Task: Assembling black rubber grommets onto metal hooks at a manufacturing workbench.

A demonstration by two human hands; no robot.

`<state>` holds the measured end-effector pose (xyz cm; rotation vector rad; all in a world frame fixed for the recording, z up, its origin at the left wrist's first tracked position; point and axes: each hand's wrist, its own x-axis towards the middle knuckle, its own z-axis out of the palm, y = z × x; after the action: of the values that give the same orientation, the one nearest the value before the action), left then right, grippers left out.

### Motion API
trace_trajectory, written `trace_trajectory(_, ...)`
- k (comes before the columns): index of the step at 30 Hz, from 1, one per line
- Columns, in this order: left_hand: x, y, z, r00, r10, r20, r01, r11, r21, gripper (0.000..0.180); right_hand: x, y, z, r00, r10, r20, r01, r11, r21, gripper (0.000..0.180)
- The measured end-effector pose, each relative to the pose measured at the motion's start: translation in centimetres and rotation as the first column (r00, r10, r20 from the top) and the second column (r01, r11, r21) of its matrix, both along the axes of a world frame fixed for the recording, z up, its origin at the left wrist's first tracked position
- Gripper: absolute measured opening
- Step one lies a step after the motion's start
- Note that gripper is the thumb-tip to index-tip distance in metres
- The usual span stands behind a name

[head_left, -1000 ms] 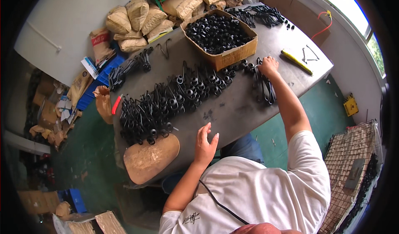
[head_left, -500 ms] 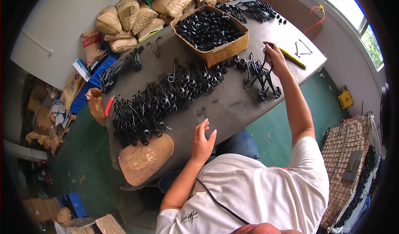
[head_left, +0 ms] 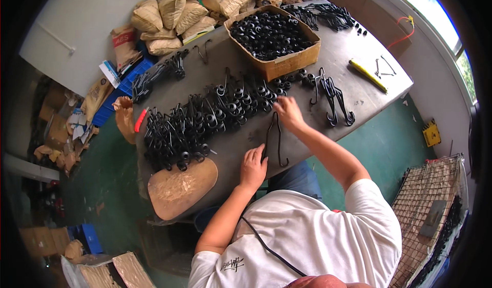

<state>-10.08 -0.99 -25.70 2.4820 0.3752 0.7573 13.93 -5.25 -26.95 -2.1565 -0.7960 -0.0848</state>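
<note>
A black V-shaped wire hook (head_left: 279,139) lies near the table's front edge, between my hands. My left hand (head_left: 253,167) has its fingers closed around the lower end of the hook's left leg. Just beyond the hook's top bend is my right hand (head_left: 290,114), its fingertips pointing toward the row of black hooks; whether they pinch anything is hidden. That row of hooks fitted with round black plastic parts (head_left: 210,114) runs along the table to the left. Right of my right hand, a few bare black hooks (head_left: 335,101) lie together.
A cardboard box (head_left: 294,61) of black plastic parts stands behind the row. More hooks (head_left: 328,16) lie at the back. A yellow tool (head_left: 368,76) rests at right, a worn brown board (head_left: 182,188) at the front left. Stacked sacks (head_left: 171,16) are beyond the table.
My right hand has moved left from the bare hooks at the right. One hook is now in front of me, and my left hand has closed on its leg. The view has shifted slightly.
</note>
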Motion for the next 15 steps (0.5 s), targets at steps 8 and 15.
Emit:
trace_trajectory(8,-0.1,0.0,-0.9,0.999,0.031,-0.017,-0.031,0.999,0.016,0.034,9.9,-0.8,1.0,0.898,0.243,0.366,-0.089,0.916,-0.391,0.037)
trace_trajectory(15,0.0,0.4,-0.7,0.989,0.123,0.077,-0.118,0.990,-0.072,0.054,7.7,-3.2,-0.3,0.946,0.109,0.306,-0.019,0.959,-0.283,0.025)
